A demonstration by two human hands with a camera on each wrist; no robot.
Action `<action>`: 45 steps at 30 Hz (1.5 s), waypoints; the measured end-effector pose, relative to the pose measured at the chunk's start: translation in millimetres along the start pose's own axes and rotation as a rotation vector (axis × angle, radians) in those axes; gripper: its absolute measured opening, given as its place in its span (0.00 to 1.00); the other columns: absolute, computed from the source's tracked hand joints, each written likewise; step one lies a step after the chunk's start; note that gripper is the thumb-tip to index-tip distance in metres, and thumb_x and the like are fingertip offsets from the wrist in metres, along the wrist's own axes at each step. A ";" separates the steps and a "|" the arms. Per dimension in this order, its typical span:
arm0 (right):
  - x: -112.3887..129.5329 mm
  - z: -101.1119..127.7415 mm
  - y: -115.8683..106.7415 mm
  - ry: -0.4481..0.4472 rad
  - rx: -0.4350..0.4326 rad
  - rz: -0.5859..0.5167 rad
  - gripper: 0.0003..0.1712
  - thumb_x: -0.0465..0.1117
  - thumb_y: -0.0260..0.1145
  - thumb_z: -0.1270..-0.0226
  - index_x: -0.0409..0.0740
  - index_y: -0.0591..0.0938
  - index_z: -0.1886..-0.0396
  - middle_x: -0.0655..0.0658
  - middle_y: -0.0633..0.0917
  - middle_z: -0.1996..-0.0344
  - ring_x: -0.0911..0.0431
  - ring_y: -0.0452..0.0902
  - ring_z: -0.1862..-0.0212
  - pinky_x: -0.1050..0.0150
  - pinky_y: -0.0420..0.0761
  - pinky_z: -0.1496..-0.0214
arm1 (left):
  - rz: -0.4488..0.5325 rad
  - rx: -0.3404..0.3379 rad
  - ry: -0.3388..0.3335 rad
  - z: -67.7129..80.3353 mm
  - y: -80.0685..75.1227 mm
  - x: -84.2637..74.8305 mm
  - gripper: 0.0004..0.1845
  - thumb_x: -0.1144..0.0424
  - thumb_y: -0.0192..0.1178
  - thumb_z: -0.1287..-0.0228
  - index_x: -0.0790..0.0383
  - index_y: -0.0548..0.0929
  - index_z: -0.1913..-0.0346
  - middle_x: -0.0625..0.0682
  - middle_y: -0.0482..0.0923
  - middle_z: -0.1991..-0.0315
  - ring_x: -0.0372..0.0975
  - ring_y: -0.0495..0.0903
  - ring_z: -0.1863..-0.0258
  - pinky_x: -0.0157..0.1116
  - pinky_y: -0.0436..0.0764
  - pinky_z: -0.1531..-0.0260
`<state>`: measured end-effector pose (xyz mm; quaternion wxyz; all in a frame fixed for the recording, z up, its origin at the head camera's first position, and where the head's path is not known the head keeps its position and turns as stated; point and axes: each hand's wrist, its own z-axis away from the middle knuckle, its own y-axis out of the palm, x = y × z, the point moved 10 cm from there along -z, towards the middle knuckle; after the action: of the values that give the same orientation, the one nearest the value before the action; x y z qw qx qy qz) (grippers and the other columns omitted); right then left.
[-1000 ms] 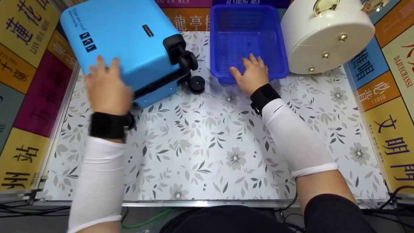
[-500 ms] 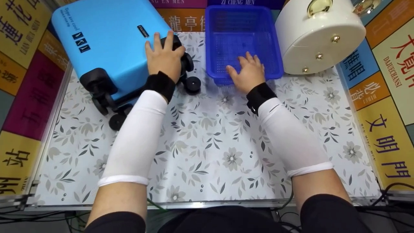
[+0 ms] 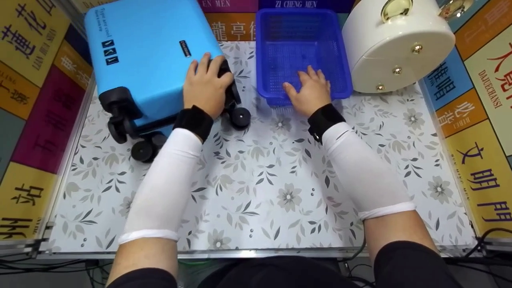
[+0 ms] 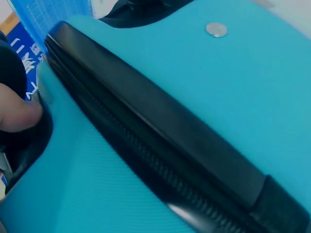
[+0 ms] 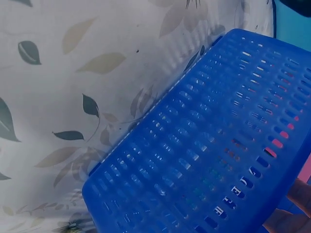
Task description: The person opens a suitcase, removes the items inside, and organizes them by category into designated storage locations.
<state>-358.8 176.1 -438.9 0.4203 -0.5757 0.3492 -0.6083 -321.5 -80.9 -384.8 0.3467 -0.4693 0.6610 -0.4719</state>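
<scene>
Hands (image 3: 206,86) (image 3: 311,93) over floral tabletop (image 3: 256,168) between lettered walls (image 3: 476,176)

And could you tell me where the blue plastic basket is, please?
In the head view, the blue plastic basket stands between the light blue hard suitcase, left, and the rounded white case, right, with the person's right hand at its near rim.

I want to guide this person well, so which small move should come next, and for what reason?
Probably the left hand should draw the blue suitcase slightly nearer: it sits askew to the table edge, the corner nearest the blue basket set farther back, and the hand rests there.
</scene>
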 end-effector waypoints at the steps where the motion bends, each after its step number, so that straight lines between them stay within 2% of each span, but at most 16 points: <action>1: -0.3 0.2 -0.1 -0.002 0.000 0.000 0.47 0.70 0.51 0.21 0.43 0.65 0.18 0.37 0.53 0.15 0.35 0.41 0.14 0.35 0.40 0.15 | 0.006 -0.014 0.026 3.8 -1.6 -2.8 0.16 0.65 0.61 0.28 0.49 0.85 0.41 0.57 0.68 0.23 0.58 0.62 0.20 0.61 0.63 0.23; 5: -1.0 1.1 -0.5 -0.007 -0.005 0.001 0.47 0.70 0.51 0.21 0.42 0.66 0.18 0.37 0.54 0.15 0.35 0.41 0.14 0.35 0.41 0.15 | 0.040 -0.065 0.122 20.0 -9.2 -11.0 0.19 0.67 0.65 0.36 0.48 0.85 0.44 0.55 0.72 0.26 0.57 0.66 0.22 0.59 0.66 0.24; 8: -1.6 1.4 -0.1 -0.005 -0.002 -0.004 0.47 0.70 0.51 0.21 0.42 0.66 0.18 0.37 0.53 0.15 0.35 0.41 0.14 0.35 0.40 0.15 | 0.059 -0.103 0.180 32.9 -15.4 -13.0 0.18 0.67 0.64 0.36 0.47 0.86 0.45 0.54 0.74 0.28 0.55 0.68 0.24 0.59 0.67 0.25; 14: -1.8 2.2 -0.3 0.006 -0.004 0.006 0.47 0.71 0.51 0.22 0.44 0.66 0.18 0.38 0.53 0.15 0.35 0.41 0.14 0.35 0.40 0.15 | 0.082 -0.162 0.231 52.6 -22.6 -9.9 0.19 0.68 0.67 0.39 0.47 0.87 0.47 0.53 0.75 0.29 0.53 0.70 0.26 0.59 0.57 0.21; 17: -1.5 2.7 0.8 0.012 0.001 0.006 0.47 0.71 0.50 0.22 0.45 0.65 0.18 0.38 0.52 0.15 0.36 0.40 0.14 0.35 0.40 0.14 | 0.072 -0.205 0.211 58.6 -23.1 -6.8 0.20 0.67 0.69 0.41 0.45 0.87 0.47 0.53 0.74 0.28 0.53 0.69 0.25 0.60 0.54 0.20; 20: -0.9 3.3 1.7 0.013 0.004 0.002 0.47 0.71 0.50 0.21 0.44 0.65 0.17 0.38 0.52 0.15 0.36 0.40 0.14 0.35 0.39 0.15 | 0.096 -0.229 0.149 66.8 -16.7 -0.3 0.23 0.66 0.69 0.40 0.43 0.85 0.43 0.54 0.70 0.25 0.53 0.65 0.23 0.60 0.52 0.22; 27: -0.5 3.9 2.8 0.013 0.009 0.005 0.47 0.71 0.50 0.21 0.43 0.64 0.17 0.38 0.51 0.15 0.36 0.40 0.14 0.35 0.38 0.15 | 0.162 -0.217 -0.012 90.5 5.4 26.0 0.38 0.57 0.75 0.41 0.36 0.74 0.27 0.56 0.60 0.19 0.56 0.55 0.20 0.64 0.49 0.23; 33: 1.1 3.6 3.4 0.001 0.006 0.010 0.47 0.70 0.50 0.21 0.43 0.65 0.18 0.38 0.52 0.15 0.35 0.40 0.14 0.35 0.40 0.15 | 0.148 -0.212 -0.047 94.5 9.8 40.9 0.38 0.48 0.75 0.39 0.35 0.73 0.26 0.54 0.55 0.17 0.56 0.50 0.19 0.66 0.45 0.22; 35: 2.0 3.5 3.6 -0.004 0.007 0.012 0.47 0.70 0.51 0.21 0.43 0.65 0.18 0.38 0.53 0.15 0.35 0.41 0.14 0.34 0.40 0.15 | 0.135 -0.220 -0.042 93.2 7.5 42.3 0.37 0.51 0.75 0.39 0.34 0.74 0.27 0.54 0.55 0.17 0.57 0.50 0.19 0.66 0.45 0.22; 39: 2.0 3.9 4.4 -0.001 0.009 0.015 0.47 0.71 0.51 0.21 0.43 0.65 0.18 0.38 0.52 0.15 0.35 0.41 0.14 0.35 0.40 0.15 | 0.087 -0.222 -0.024 88.6 2.1 43.0 0.40 0.62 0.75 0.40 0.32 0.74 0.26 0.55 0.54 0.16 0.57 0.51 0.19 0.66 0.46 0.23; 42: 1.5 4.1 5.7 0.004 0.014 0.016 0.47 0.71 0.50 0.21 0.44 0.64 0.17 0.38 0.52 0.15 0.35 0.40 0.14 0.35 0.39 0.15 | 0.043 -0.183 -0.017 86.3 0.9 44.0 0.45 0.68 0.71 0.40 0.29 0.71 0.24 0.56 0.51 0.15 0.58 0.49 0.18 0.67 0.47 0.23; 45: 1.4 4.5 7.1 0.006 0.017 0.014 0.47 0.71 0.50 0.21 0.44 0.64 0.17 0.38 0.52 0.14 0.36 0.40 0.14 0.35 0.38 0.15 | 0.013 -0.117 -0.034 84.6 2.4 46.5 0.48 0.72 0.65 0.36 0.26 0.64 0.20 0.58 0.45 0.14 0.60 0.45 0.17 0.69 0.45 0.23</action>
<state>-353.5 172.2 -444.4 0.4281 -0.5680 0.3493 -0.6100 -260.8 -149.9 -414.4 0.3328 -0.4922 0.6847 -0.4220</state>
